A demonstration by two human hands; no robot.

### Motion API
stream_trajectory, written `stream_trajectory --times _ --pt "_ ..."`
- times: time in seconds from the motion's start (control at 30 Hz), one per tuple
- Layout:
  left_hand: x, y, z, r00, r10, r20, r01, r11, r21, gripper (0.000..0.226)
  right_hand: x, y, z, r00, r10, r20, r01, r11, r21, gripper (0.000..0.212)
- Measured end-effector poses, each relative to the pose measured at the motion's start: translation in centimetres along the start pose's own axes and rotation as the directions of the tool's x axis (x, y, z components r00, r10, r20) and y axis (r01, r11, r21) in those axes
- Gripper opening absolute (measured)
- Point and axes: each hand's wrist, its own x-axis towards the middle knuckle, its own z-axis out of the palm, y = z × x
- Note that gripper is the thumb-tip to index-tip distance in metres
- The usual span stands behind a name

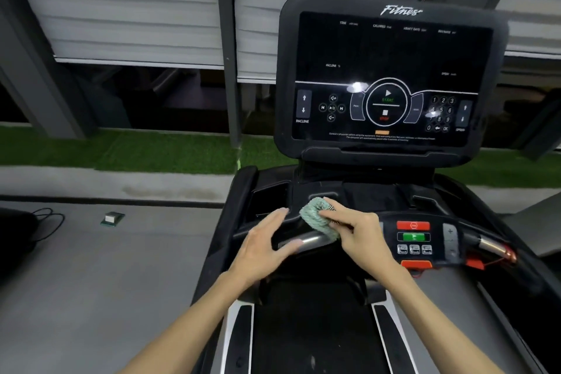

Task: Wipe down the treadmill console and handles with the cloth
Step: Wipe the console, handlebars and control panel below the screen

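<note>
Gym floor: treadmill console marked "Fitness", running belt, artificial turf strip.

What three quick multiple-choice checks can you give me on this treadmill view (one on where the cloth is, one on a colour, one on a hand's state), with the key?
1. Where is the cloth?
A. on the console screen
B. on the front handlebar, held by the right hand
C. on the floor

2. What colour is the button just above the green button?
A. red
B. blue
C. yellow

3. How is the left hand?
A. gripping the cloth
B. fingers straight, holding nothing
C. balled in a fist

Key:
1 B, the right hand pinches the cloth against the bar.
2 A, a red button sits directly over the green one.
3 B, its fingers lie stretched out over the bar, apart from the cloth.
</note>
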Motion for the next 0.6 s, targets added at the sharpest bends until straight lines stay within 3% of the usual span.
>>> stream_trajectory --times 0.1,0.27,0.47,0.6 --pt "2.9 4.5 -0.1 1.0 0.003 -0.024 -0.007 0.99 -0.14 0.063 2.3 -1.7 -2.0 0.997 0.08 0.014 -0.081 0.969 0.234 0.04" --pt "5.8 9.1 -0.8 0.998 -0.01 -0.057 -0.012 0.925 -0.38 0.017 5.2 -3.6 -5.1 1.0 0.015 -0.003 -0.013 0.951 0.31 0.044" --pt "7.6 14.4 -2.3 0.997 -0.068 -0.045 0.02 0.739 -0.673 0.018 6.8 -5.8 -8.6 0.997 -0.075 -0.017 0.077 0.961 0.266 0.048" --pt "8.3 17.3 -3.7 0.993 -0.048 -0.105 -0.039 0.716 -0.697 0.021 8.1 -7.0 -10.9 0.988 -0.08 -0.129 0.117 0.943 0.311 0.04"
